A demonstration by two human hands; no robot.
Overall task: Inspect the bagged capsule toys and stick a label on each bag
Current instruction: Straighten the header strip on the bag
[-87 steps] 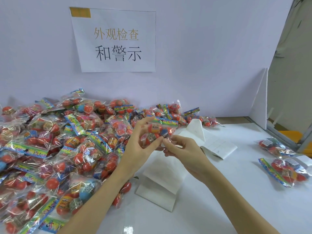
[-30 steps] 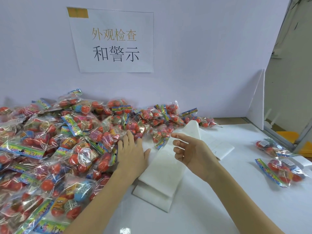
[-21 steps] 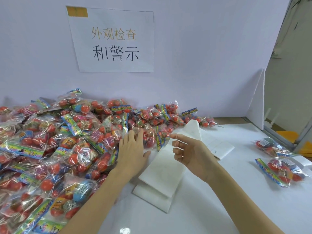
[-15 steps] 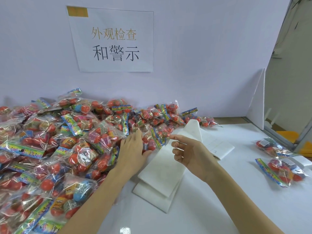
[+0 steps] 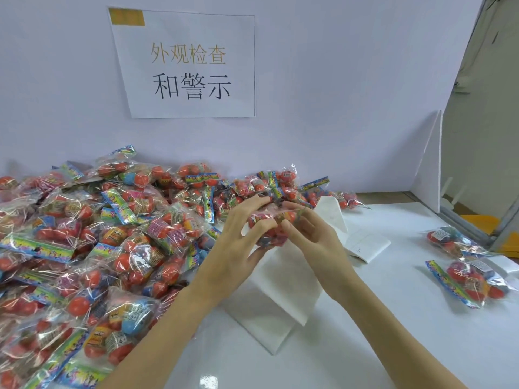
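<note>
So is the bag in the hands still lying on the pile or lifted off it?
Lifted: both hands hold the bag above the white sheets.

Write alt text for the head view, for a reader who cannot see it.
Two hands, left and right, hold one bag of red capsule toys over white label sheets. A big pile of bags lies at left, two bags at right, a paper sign on the wall.

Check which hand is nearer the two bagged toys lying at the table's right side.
Right. The right hand is nearer the two bagged toys; the left hand sits beyond it, by the big pile.
</note>
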